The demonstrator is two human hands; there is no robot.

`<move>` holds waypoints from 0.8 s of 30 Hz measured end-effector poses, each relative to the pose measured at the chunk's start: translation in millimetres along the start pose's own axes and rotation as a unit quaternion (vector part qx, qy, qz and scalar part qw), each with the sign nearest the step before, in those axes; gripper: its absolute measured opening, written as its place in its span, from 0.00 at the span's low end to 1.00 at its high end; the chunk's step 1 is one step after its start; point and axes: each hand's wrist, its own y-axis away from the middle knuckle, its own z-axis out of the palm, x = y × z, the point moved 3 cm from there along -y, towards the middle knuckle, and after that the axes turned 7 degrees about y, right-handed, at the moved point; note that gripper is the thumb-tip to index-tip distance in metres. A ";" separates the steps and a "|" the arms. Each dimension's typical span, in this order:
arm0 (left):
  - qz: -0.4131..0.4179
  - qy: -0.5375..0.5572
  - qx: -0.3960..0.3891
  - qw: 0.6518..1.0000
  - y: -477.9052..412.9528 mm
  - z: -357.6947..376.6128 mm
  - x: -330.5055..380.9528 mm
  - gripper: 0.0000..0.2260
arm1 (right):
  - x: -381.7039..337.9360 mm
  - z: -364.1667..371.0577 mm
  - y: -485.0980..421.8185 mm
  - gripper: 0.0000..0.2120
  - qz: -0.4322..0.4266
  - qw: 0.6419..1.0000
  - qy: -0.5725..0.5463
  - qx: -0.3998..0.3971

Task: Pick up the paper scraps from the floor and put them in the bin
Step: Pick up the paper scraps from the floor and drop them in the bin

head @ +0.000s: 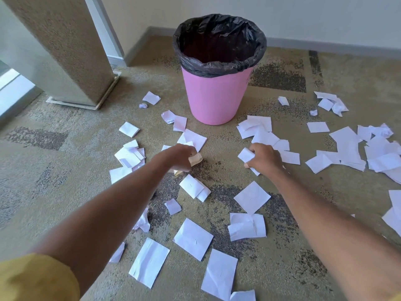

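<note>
White scraps lie all over the carpet: flat squares close to the camera, a loose heap far right, a smaller cluster on the left, and a few crumpled bits either side of the bin. Both arms are stretched out low among them. The left hand is curled tight around a tan scrap, which pokes out past the knuckles. More tan paper shows just under the wrist. The right hand is clenched on a white scrap, thumb underneath, the paper bunched up on its inner side. That hand sits right at the edge of a pile of sheets. The pink bin stands upright just beyond both hands, between them and the wall. Its black liner is folded over the rim. I can't tell whether any paper is inside. A speckled pillar rises at the left. A yellow sleeve shows on the left arm, bottom corner.
</note>
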 end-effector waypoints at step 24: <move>0.120 -0.219 0.056 0.967 42.9 55.7 7.2 0.26 | 16.0 19.3 74.3 0.37 -0.238 0.952 0.148 -0.125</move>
